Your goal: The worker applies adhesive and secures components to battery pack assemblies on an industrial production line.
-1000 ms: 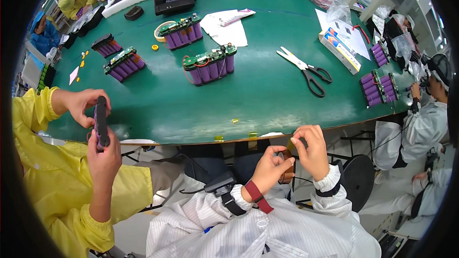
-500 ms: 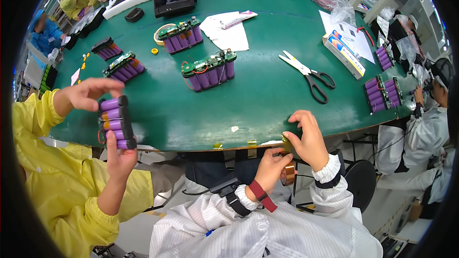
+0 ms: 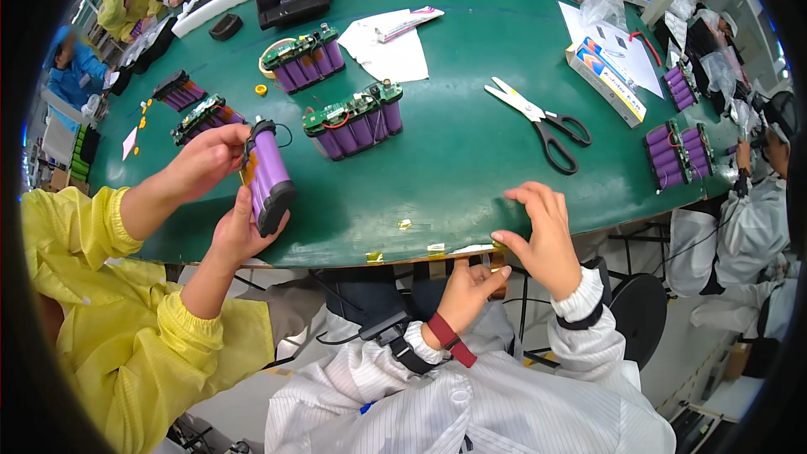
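Note:
My left hand (image 3: 465, 292) is closed on a roll of amber tape (image 3: 500, 290) just below the table's front edge; the hand mostly covers the roll. Above it, my right hand (image 3: 540, 240) is over the edge, thumb and forefinger curved with a gap between them. Its thumb tip lies close to the edge; whether tape sticks to it I cannot tell. Short tape pieces (image 3: 374, 257) cling along the edge to the left, and another small piece (image 3: 405, 224) lies on the tabletop.
Black-handled scissors (image 3: 545, 130) lie beyond my right hand. Purple battery packs with green boards (image 3: 355, 122) stand across the green table (image 3: 454, 151). At left, a co-worker in yellow holds a battery pack (image 3: 271, 172). A white box (image 3: 605, 84) lies at far right.
My left hand has moved slightly left and turned, covering more of the tape roll. My right hand has barely moved. The co-worker's battery pack has turned and moved right.

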The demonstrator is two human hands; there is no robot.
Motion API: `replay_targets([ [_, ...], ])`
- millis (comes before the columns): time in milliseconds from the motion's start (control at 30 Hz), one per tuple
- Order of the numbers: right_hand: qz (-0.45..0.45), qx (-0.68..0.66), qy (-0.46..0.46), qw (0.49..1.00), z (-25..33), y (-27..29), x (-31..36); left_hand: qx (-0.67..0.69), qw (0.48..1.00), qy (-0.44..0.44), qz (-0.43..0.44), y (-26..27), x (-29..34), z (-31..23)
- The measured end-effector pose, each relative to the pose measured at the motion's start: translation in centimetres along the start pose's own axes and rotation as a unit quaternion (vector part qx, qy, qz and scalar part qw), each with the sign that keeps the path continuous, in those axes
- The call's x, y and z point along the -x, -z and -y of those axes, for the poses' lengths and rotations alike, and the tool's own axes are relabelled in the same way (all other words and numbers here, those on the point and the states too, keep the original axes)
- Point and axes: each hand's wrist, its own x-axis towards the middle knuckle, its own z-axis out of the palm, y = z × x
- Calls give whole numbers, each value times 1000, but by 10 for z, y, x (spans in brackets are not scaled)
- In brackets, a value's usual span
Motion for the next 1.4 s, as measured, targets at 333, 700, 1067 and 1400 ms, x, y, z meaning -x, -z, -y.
replay_targets([
  [333, 41, -319, -155, 934, 26, 12, 10, -171, 983, -5, 73, 58, 47, -16],
  [700, 75, 158, 151, 973, 21, -68, 38, -171, 976, -88, 108, 89, 116, -110],
  [1067, -18, -62, 61, 996, 36, -77, 22, -633, 648, -414, -91, 92, 67, -92],
  [1400, 24, -274, -207, 939, 43, -67, 1, -636, 622, -436, -138, 86, 58, -82],
])
